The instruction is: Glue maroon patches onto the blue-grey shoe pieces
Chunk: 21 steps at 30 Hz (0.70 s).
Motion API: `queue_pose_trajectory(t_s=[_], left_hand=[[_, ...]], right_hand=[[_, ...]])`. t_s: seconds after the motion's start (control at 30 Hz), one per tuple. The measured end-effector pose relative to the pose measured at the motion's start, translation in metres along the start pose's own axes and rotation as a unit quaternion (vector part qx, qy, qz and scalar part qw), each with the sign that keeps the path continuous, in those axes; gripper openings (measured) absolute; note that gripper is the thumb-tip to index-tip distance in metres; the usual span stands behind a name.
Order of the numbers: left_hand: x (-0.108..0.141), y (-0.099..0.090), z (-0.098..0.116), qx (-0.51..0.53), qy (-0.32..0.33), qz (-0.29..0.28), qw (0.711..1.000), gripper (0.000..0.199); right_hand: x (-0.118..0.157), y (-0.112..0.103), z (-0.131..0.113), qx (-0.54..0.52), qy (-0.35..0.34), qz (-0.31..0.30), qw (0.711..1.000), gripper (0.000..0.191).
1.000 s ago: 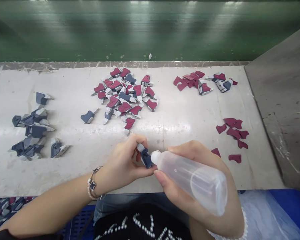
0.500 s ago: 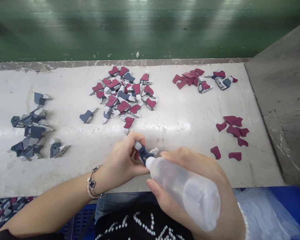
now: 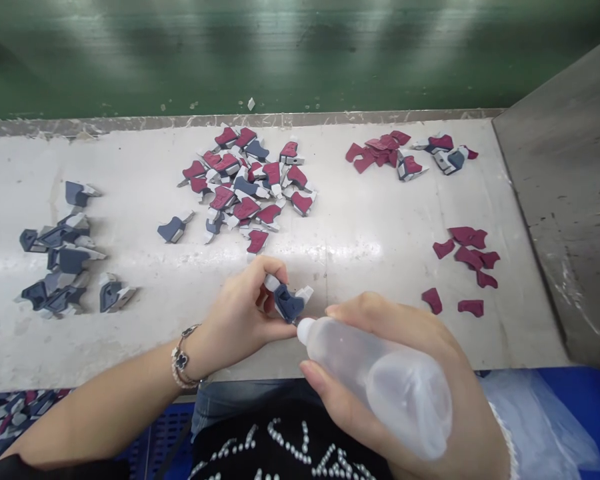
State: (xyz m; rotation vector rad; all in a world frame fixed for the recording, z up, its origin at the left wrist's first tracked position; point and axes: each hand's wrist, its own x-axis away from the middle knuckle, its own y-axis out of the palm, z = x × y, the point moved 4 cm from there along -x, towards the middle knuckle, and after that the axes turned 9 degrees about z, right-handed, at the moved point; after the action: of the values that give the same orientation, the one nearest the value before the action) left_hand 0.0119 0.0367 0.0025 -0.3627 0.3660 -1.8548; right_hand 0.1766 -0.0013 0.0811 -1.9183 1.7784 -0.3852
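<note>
Pinched in my left hand (image 3: 247, 307) is a dark blue and light grey plastic part (image 3: 289, 301), its hollow side facing up. My right hand (image 3: 410, 353) is wrapped round a translucent squeeze bottle (image 3: 375, 373), which lies tilted with its white tip at the part's lower edge. Some clear liquid shows inside the bottle. Whether the tip touches the part I cannot tell. Beyond my left hand lies a heap of similar parts (image 3: 245, 207), many topped with maroon pieces. Loose maroon pieces (image 3: 467, 257) lie to the right of my right hand.
More blue-grey parts (image 3: 73, 261) lie at the left. At the back right is another pile of maroon pieces (image 3: 375, 150) beside a few parts. A metal panel (image 3: 570, 200) bounds the white table (image 3: 355, 253) on the right. A green surface (image 3: 290, 60) runs behind it.
The bottle's tip has moved slightly right and down, from over the part's hollow to its lower edge. More of the hollow shows now. Both hands keep their hold.
</note>
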Motion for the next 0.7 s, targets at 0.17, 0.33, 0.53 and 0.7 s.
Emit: queue_pose_trajectory(t_s=[0.17, 0.33, 0.53, 0.7], left_hand=[[-0.002, -0.001, 0.005, -0.019, 0.026, 0.010, 0.999, 0.037], [-0.003, 0.001, 0.007, -0.020, 0.025, 0.001, 0.999, 0.041], [-0.002, 0.004, 0.006, -0.003, 0.027, -0.023, 0.999, 0.042], [-0.002, 0.004, 0.006, 0.003, 0.031, -0.025, 0.999, 0.040]], right_hand=[[0.001, -0.001, 0.001, 0.013, 0.001, -0.033, 0.999, 0.020], [-0.001, -0.010, 0.002, 0.006, 0.022, 0.004, 1.000, 0.018], [-0.002, -0.014, 0.003, 0.011, 0.040, 0.010, 0.999, 0.016], [-0.003, -0.010, 0.002, 0.011, 0.040, 0.020, 0.999, 0.014]])
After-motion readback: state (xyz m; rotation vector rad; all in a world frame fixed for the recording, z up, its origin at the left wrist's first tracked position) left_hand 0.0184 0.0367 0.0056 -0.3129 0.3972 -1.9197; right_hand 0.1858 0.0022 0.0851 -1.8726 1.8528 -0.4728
